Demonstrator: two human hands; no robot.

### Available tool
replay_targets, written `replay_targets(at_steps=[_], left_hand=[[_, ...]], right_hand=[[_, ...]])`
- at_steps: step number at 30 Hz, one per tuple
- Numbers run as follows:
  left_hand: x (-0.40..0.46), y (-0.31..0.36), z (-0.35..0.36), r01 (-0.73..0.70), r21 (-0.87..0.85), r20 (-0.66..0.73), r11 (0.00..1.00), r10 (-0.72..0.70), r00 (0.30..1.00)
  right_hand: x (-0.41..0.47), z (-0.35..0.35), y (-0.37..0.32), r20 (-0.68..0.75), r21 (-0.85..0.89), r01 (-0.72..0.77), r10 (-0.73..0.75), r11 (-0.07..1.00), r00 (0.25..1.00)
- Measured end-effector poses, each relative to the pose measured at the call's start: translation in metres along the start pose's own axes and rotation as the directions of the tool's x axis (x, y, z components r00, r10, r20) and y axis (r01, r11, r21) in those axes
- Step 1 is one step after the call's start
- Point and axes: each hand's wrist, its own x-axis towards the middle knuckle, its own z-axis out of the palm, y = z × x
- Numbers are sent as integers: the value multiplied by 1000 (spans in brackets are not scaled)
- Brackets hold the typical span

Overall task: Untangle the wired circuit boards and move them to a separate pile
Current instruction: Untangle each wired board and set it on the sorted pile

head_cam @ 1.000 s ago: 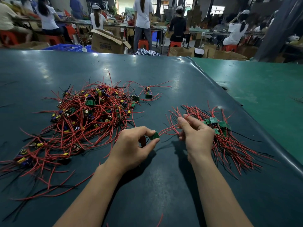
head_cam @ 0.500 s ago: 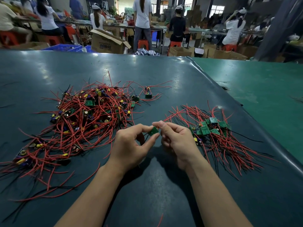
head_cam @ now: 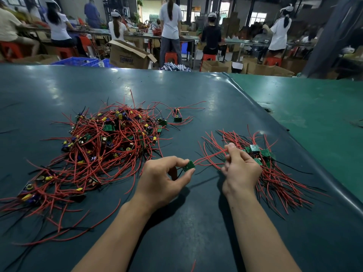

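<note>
Two piles lie on the desk [head_cam: 196, 91]: a big tangled pile [head_cam: 102, 146] toward its left edge and a sorted pile [head_cam: 265, 163] toward the right. Between them, the left hand [head_cam: 163, 179] pinches one circuit board [head_cam: 189, 165]; the right hand [head_cam: 240, 167] is clamped on its red wires [head_cam: 210, 157]. One stray board [head_cam: 177, 118] lies apart.

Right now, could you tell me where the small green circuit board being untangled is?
In the head view, the small green circuit board sits centre-frame, pinched by the left hand, between both piles.

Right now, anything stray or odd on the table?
One wired board lies apart from the tangled pile, just off its far right edge. A lone red wire end lies near the bottom edge. Nothing looks damaged.
</note>
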Motion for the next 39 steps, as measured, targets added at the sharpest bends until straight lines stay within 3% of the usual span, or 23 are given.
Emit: replay_targets(at_steps=[3,6,11,16,21,23,26,27,29,32,39], left_hand=[[-1,2,1,-23,0,10,1000,23,1000],[-2,1,0,-15,1,4,1000,15,1000],[-3,-3,-4,-3,11,-18,1000,3,1000],[-2,-4,-1,4,18,-14,1000,-4,1000],[-1,-10,-4,34,39,-153,999,-27,988],[0,-14,-4,44,94,-237,995,-21,971],[1,-16,-5,11,124,-226,992,17,974],[1,-16,-6,-17,114,-183,993,38,982],[0,-15,-6,-60,79,-90,995,67,994],[0,-14,-5,-79,61,-34,995,81,996],[1,-13,-1,-96,174,-104,980,115,988]], right_hand=[[3,-4,5,-31,-163,178,-186,970,982],[2,-5,8,65,-379,394,-400,838,914],[2,-8,7,175,-420,478,-448,772,877],[6,-6,9,130,-339,374,-351,863,928],[7,-5,-3,49,-67,28,-25,997,999],[-1,-1,-2,174,-115,-102,121,988,977],[-24,6,3,474,-288,-140,268,947,839],[-29,8,4,538,-286,-137,278,948,796],[-31,9,3,567,-231,-143,253,962,784],[-26,7,0,498,-200,-125,211,972,841],[-15,5,-7,358,-98,29,8,995,934]])
